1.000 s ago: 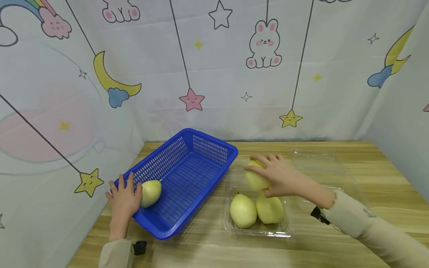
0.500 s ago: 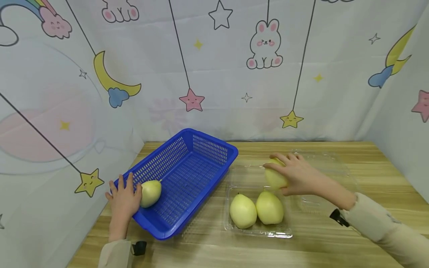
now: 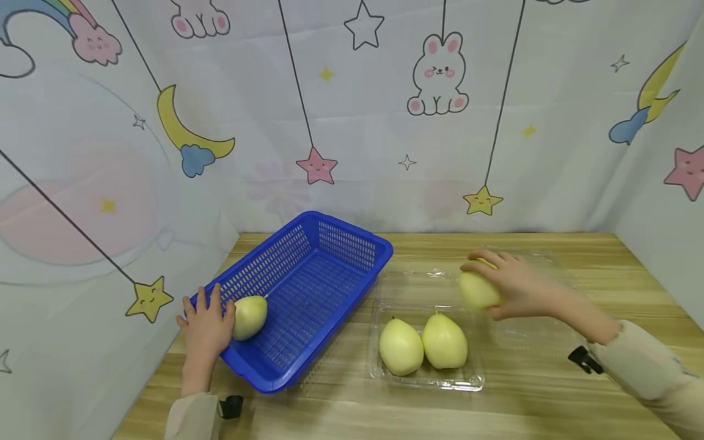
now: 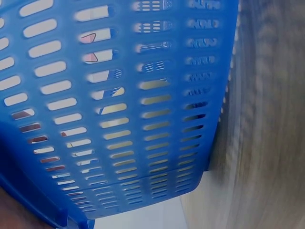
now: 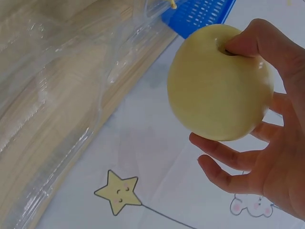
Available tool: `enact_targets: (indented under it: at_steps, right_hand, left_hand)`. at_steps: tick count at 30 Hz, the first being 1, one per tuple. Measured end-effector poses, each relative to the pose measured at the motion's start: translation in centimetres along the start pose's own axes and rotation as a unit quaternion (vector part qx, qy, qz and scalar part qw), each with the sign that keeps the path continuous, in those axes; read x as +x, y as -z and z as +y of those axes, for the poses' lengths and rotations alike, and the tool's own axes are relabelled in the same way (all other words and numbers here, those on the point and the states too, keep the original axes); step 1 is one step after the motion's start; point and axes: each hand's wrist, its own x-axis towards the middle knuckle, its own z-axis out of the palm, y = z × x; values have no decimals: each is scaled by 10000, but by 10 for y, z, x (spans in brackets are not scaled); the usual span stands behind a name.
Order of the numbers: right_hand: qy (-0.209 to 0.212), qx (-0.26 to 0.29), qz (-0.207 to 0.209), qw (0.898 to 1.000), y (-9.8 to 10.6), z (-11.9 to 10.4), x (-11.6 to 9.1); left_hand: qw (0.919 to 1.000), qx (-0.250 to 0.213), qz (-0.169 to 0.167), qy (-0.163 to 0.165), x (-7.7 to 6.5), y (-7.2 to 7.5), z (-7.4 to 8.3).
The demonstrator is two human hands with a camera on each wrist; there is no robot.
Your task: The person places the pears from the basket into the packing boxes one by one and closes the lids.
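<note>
My right hand point(image 3: 522, 284) grips a pale yellow-green pear point(image 3: 477, 287) in the air, to the right of a clear plastic clamshell box point(image 3: 434, 384). In the right wrist view the thumb presses into the hollow at one end of the pear point(image 5: 214, 90), with fingers around the far side. Two more pears, a left one point(image 3: 401, 347) and a right one point(image 3: 444, 342), sit side by side in the box. My left hand point(image 3: 206, 327) rests with spread fingers on the near left corner of a blue plastic basket point(image 3: 330, 327). Inside, beside the thumb, lies another pear point(image 3: 250, 318).
Behind the right hand, more clear plastic packaging point(image 3: 541, 263) lies on the wooden table point(image 3: 341, 415). A white curtain point(image 3: 374, 201) printed with stars and rabbits closes off the back and sides. The basket's slotted wall point(image 4: 114, 109) fills much of the left wrist view.
My right hand has carried the pear rightward, from above the pears in the box to beyond its right side. The left hand stays on the basket corner.
</note>
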Motion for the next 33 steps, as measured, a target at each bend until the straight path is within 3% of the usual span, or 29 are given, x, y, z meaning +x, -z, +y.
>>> enact_targets:
  at_steps: [19,33]
  right_hand:
    - [-276,-179,-164,9993,2,32,-22]
    - [-243,-326,-302,9987,-14,45,-35]
  left_hand:
    - [9998,13,-59,165,0,-1,-1]
    - [9999,-26,-21,167,0,-2,-1]
